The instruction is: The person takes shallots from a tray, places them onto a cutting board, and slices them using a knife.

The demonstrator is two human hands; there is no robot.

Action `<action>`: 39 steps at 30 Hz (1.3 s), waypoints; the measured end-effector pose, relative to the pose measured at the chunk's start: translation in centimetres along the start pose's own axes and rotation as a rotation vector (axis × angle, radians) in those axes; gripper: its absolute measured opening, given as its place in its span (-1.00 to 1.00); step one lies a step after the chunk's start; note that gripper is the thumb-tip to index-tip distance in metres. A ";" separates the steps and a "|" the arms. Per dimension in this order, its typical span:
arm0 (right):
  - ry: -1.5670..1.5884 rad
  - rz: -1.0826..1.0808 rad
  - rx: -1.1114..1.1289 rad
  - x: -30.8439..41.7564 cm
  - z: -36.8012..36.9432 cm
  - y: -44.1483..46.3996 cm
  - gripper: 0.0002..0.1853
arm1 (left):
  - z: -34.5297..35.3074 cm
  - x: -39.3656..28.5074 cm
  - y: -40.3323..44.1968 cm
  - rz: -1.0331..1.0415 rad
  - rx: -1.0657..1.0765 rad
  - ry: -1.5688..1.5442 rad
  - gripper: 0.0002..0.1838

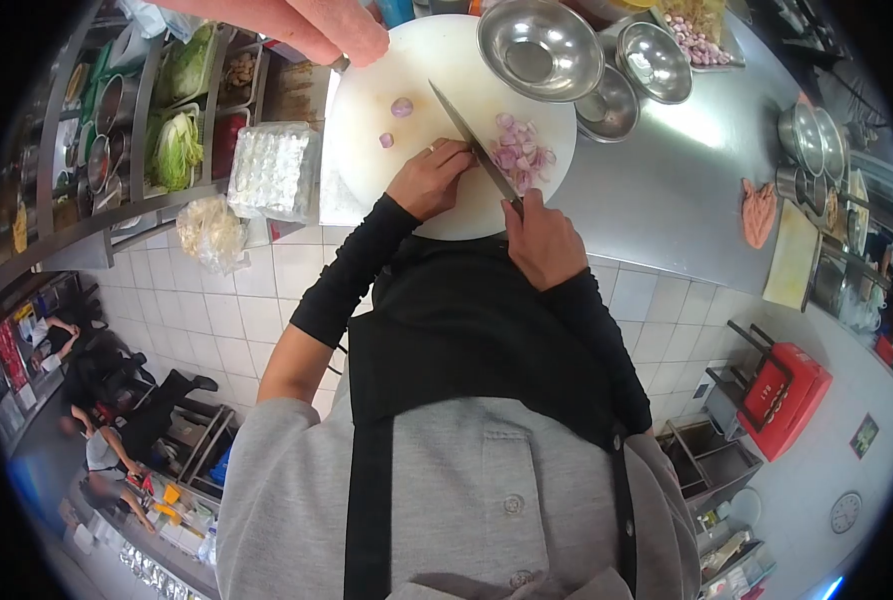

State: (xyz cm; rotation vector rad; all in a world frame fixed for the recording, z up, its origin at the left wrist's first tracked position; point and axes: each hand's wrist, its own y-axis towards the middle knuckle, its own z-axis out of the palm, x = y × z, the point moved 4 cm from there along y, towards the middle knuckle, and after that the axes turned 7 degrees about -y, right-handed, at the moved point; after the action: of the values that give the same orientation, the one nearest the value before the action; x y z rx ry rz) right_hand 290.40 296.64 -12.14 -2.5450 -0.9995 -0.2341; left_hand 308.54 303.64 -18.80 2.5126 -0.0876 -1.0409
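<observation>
My right hand (546,240) is closed round the handle of a kitchen knife (474,142), its long blade slanting up and left across a round white cutting board (366,90). Close against the blade, my left hand (431,180) has its fingers curled and pressed together on a shallot, mostly hidden beneath the fingertips. Right of the blade lies a pile of cut shallot pieces (518,150). Two purple shallot pieces, a larger one (401,107) and a smaller one (386,140), rest apart on the board's left side.
Steel bowls (541,50) crowd the board's upper right edge. A tray of chopped shallots (696,45) stands farther back. An egg carton pack (274,170) is at the left, beside shelves with cabbage (178,150). Something pink (306,25) overhangs the board's upper left. Other people are at lower left.
</observation>
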 end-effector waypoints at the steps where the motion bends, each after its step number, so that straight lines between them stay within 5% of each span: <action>1: 0.011 0.006 0.001 -0.1 0.1 -0.2 -0.64 | 0.1 0.0 0.0 -0.001 0.006 0.014 -0.60; 29: 0.218 -0.027 -0.077 -1.1 3.0 1.7 -0.65 | -0.3 -0.2 0.0 0.000 -0.028 0.008 -0.64; 34: 0.177 -0.001 -0.025 -1.4 2.0 1.5 -0.45 | -0.4 -1.2 0.8 0.066 -0.055 0.041 -0.71; 39: 0.153 0.048 -0.032 -0.9 1.2 1.0 -0.55 | 0.1 -1.7 1.2 -0.121 -0.103 0.000 -0.74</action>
State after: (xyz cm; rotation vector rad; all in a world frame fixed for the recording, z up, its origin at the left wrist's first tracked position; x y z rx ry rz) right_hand 290.40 295.93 -13.80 -2.5323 -0.8833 -0.4272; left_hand 307.32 302.84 -17.23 2.4503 0.1171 -1.0640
